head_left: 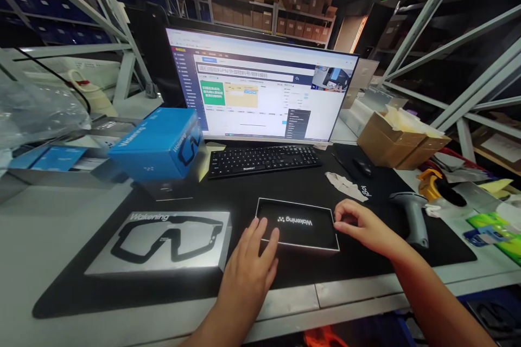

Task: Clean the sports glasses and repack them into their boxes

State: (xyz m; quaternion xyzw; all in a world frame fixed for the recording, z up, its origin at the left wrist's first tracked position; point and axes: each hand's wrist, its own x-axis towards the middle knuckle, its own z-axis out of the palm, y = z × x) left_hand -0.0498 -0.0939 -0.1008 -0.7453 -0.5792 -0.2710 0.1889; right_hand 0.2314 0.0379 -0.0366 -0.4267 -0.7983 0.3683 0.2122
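A shallow open box [299,249] with a white rim and a black interior lies on the desk mat, its "Wakening" lettering upside down to me. Across its left end rests my left hand [250,260], open, with fingers spread. At the right end my right hand [364,225] is closed, thumb and forefinger pinching the box's edge. Left of these lies a silver sleeve box [163,244] with a printed picture of black glasses. Behind it stands a blue box [157,143] with glasses printed on its side.
A keyboard [264,160] and a lit monitor [260,87] stand behind the box. To the right lie a crumpled white cloth [345,185], a mouse [362,167], a barcode scanner [413,217] and a cardboard box [386,138]. Plastic wrap [44,108] sits at the far left.
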